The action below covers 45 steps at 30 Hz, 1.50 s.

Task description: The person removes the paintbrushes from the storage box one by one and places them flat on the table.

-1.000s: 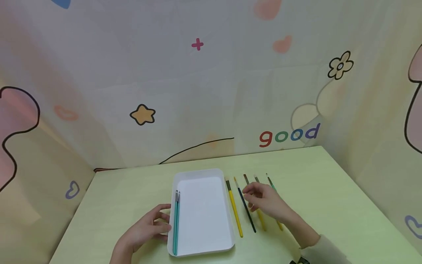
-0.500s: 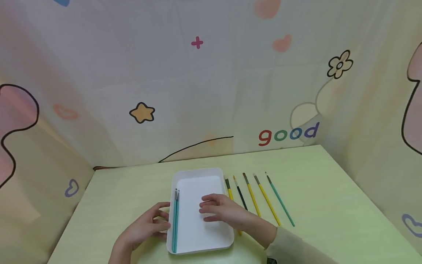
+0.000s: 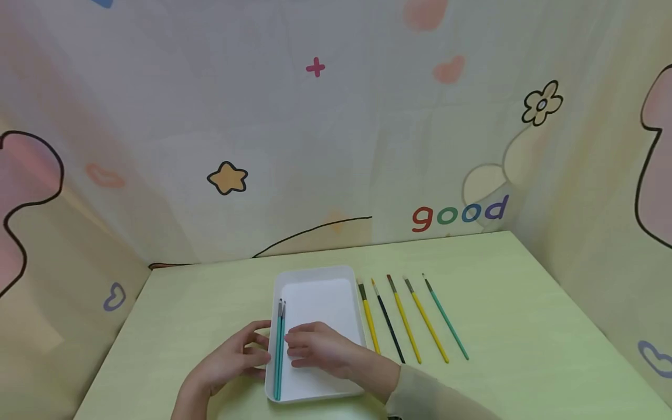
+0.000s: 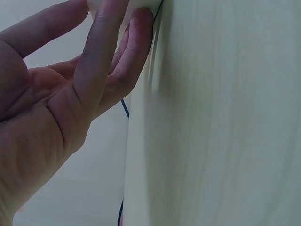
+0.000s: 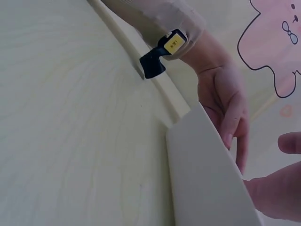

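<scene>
A white tray [image 3: 325,297] lies on the table, with two teal paintbrushes [image 3: 280,356] side by side along its left wall. My left hand [image 3: 231,359] touches the outside of that wall with loosely bent fingers; the left wrist view has the fingertips [image 4: 141,21] against the tray's pale edge. Over the tray is my right hand [image 3: 328,353], palm down, fingers relaxed, tips just right of the teal brushes. Whether they touch a brush cannot be made out. In the right wrist view, my left hand [image 5: 225,101] appears beyond the tray wall [image 5: 202,174].
Right of the tray, several paintbrushes lie in a row: a yellow brush [image 3: 369,321], a black brush [image 3: 388,321], two more yellow brushes [image 3: 404,321] and a teal brush [image 3: 446,318]. A printed cloth [image 3: 315,146] stands behind the table [image 3: 504,291].
My right hand has moved left from above the row of brushes, across the tray, to the two teal brushes. It carries nothing visible. My left hand has stayed at the tray's left wall.
</scene>
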Motion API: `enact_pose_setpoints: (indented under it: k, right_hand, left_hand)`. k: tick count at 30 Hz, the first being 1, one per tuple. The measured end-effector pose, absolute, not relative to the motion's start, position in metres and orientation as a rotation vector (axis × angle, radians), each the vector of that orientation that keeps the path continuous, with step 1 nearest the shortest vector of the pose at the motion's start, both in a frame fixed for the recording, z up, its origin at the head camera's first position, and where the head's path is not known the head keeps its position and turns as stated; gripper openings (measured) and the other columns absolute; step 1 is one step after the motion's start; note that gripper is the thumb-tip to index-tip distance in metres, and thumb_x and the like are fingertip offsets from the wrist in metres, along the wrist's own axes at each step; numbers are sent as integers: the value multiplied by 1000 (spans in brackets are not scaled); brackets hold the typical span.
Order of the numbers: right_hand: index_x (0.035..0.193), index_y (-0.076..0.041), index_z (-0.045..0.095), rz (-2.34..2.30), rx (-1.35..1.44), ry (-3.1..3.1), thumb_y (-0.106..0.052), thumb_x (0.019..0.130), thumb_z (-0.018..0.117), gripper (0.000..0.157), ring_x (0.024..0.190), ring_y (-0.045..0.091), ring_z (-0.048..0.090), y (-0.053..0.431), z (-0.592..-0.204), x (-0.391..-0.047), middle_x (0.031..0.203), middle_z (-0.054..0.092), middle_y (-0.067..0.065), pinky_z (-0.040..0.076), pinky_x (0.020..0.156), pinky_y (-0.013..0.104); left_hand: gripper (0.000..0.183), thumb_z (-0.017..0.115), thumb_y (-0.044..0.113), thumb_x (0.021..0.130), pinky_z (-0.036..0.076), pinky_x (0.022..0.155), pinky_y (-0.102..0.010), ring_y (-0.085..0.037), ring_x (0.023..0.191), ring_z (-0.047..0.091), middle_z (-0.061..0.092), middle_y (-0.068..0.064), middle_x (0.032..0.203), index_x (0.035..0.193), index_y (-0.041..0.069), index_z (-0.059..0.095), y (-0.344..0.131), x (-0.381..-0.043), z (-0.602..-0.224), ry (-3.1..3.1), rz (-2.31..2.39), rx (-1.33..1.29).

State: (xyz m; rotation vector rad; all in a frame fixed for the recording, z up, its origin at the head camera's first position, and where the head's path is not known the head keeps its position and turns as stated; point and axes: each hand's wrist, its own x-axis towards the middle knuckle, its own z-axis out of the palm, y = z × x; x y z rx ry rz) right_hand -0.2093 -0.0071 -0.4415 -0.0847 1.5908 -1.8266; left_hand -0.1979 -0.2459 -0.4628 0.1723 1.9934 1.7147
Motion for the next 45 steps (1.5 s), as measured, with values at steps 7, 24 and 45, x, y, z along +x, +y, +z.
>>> enact_pose_setpoints:
  k: [7, 24, 45]
  right_hand:
    - [134, 13, 52, -1862, -69, 1524, -16, 102, 60, 44, 114, 34, 67, -11, -451, -208, 119, 66, 22, 57, 94, 44]
    - [125, 13, 59, -1896, -89, 1551, -7, 101, 60, 32, 109, 32, 69, -17, -472, -215, 114, 71, 22, 59, 88, 43]
    - [119, 2, 58, -1785, -152, 1743, 7, 93, 70, 29, 80, 24, 72, -29, -480, -215, 95, 70, 14, 63, 68, 38]
  left_hand:
    - [68, 68, 7, 97, 60, 85, -46, -30, 106, 62, 49, -23, 126, 155, 1, 32, -243, -198, -464, 1985, 1716, 192]
    - [68, 67, 7, 98, 60, 85, -46, -30, 108, 62, 49, -24, 127, 155, 1, 31, -243, -197, -465, 1979, 1729, 217]
    - [68, 67, 6, 98, 61, 83, -46, -29, 105, 62, 47, -24, 125, 155, -1, 30, -243, -198, -462, 1992, 1733, 219]
